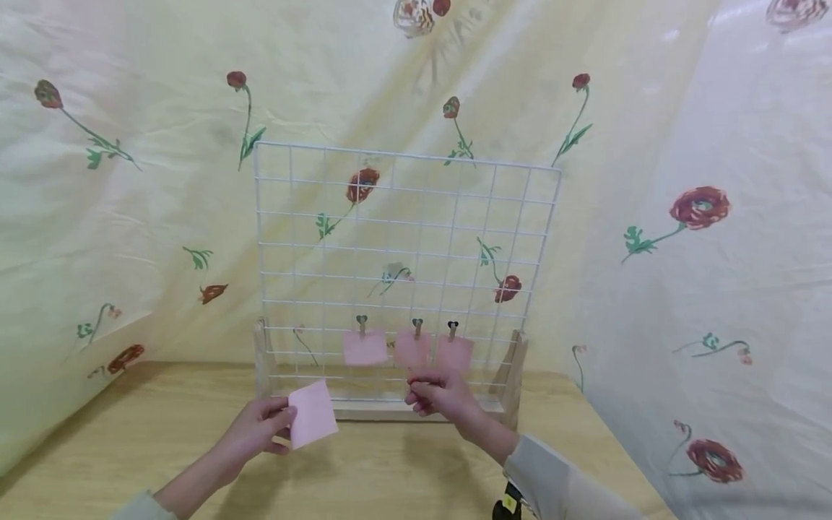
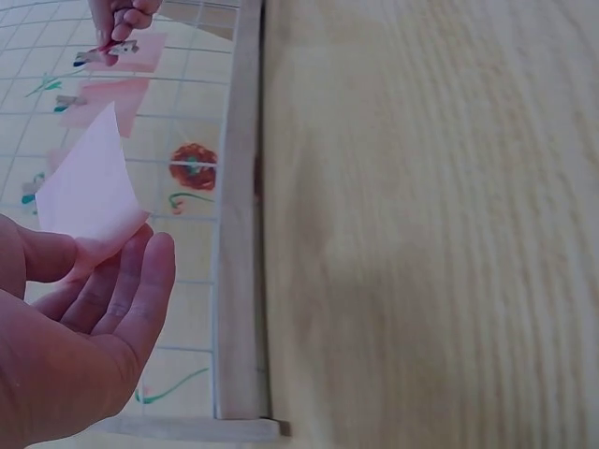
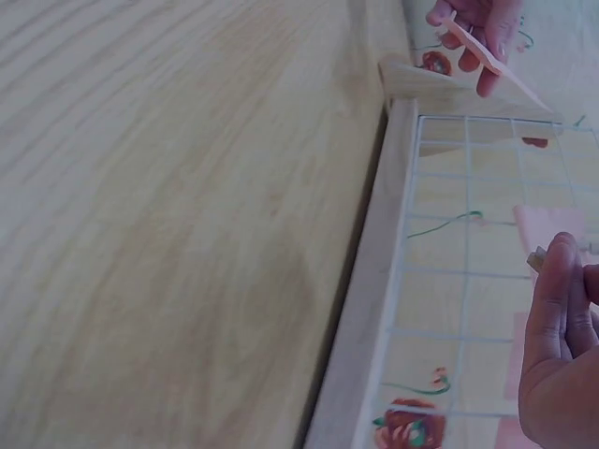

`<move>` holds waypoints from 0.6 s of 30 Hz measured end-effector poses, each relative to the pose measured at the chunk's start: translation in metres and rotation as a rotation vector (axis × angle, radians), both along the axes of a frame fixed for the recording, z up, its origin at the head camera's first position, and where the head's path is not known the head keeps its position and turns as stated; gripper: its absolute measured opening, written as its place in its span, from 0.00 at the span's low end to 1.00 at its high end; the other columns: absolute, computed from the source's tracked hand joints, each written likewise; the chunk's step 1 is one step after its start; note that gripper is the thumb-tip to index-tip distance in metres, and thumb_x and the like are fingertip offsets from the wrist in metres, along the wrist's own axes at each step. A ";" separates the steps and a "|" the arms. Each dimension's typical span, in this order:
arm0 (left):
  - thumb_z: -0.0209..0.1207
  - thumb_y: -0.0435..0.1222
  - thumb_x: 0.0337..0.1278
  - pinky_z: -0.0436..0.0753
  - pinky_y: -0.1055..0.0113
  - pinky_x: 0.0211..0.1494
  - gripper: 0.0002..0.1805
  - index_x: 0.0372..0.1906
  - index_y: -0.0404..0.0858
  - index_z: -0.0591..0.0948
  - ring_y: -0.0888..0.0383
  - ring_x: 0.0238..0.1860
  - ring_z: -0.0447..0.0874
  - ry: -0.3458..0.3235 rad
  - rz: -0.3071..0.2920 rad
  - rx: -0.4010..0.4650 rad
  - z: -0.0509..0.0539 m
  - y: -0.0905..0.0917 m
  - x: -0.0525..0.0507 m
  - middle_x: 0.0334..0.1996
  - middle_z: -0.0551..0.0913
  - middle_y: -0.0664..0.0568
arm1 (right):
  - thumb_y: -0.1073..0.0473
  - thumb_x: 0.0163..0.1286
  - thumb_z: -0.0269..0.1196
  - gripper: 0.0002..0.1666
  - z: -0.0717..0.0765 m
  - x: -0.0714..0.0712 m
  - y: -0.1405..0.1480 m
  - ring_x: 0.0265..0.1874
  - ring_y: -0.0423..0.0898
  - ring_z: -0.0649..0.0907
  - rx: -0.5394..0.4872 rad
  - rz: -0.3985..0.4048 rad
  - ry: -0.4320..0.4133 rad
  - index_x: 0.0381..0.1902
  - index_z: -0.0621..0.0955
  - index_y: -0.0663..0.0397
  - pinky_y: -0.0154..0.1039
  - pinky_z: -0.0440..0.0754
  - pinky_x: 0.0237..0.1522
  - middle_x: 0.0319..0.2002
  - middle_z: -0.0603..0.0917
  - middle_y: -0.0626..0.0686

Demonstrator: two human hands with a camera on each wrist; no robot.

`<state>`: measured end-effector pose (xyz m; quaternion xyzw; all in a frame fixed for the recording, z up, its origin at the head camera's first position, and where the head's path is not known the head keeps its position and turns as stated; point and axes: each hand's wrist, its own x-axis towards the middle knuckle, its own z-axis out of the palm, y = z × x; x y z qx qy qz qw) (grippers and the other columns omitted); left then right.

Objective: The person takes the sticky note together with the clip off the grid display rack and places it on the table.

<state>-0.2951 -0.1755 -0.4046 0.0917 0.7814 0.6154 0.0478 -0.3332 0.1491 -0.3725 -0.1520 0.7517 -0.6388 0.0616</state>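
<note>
In the head view my left hand [image 1: 263, 426] pinches a pale pink paper square [image 1: 313, 414] at its left edge, over the table. The left wrist view shows the thumb and fingers holding this paper [image 2: 89, 192] by one end. My right hand [image 1: 445, 397] pinches a small wooden clothespin [image 3: 536, 258], mostly hidden by the fingers, in front of a white wire grid [image 1: 390, 242]. Three pink paper squares hang on the grid: a left one [image 1: 365, 348], a middle one [image 1: 412, 349] and a right one [image 1: 454, 353], each under a small clothespin with a heart-shaped top.
The grid stands upright in a wooden base [image 1: 416, 412] with side posts on a wood-grain table [image 1: 364, 477]. Behind it and at both sides hangs a cream cloth [image 1: 188, 217] printed with red flowers. A black strap [image 1: 509, 502] lies by the right sleeve.
</note>
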 end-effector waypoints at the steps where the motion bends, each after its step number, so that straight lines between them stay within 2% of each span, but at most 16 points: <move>1: 0.52 0.35 0.68 0.86 0.59 0.36 0.27 0.62 0.18 0.65 0.53 0.35 0.82 -0.004 -0.005 -0.001 -0.002 -0.001 0.000 0.35 0.82 0.46 | 0.64 0.71 0.56 0.17 -0.002 0.000 0.002 0.25 0.40 0.82 0.003 0.000 -0.002 0.50 0.77 0.75 0.34 0.85 0.32 0.30 0.86 0.54; 9: 0.51 0.35 0.69 0.85 0.59 0.33 0.24 0.59 0.18 0.67 0.53 0.33 0.82 -0.027 -0.045 -0.016 -0.019 -0.012 0.002 0.33 0.81 0.48 | 0.66 0.70 0.56 0.20 -0.021 0.004 0.024 0.26 0.41 0.83 0.008 -0.007 -0.028 0.52 0.74 0.80 0.32 0.83 0.30 0.30 0.85 0.53; 18: 0.50 0.35 0.69 0.85 0.56 0.34 0.27 0.61 0.16 0.65 0.52 0.35 0.82 -0.040 -0.003 -0.082 -0.025 -0.021 0.001 0.34 0.81 0.47 | 0.67 0.69 0.57 0.19 -0.032 0.007 0.049 0.24 0.41 0.83 0.031 -0.140 -0.079 0.52 0.74 0.80 0.34 0.84 0.30 0.28 0.86 0.53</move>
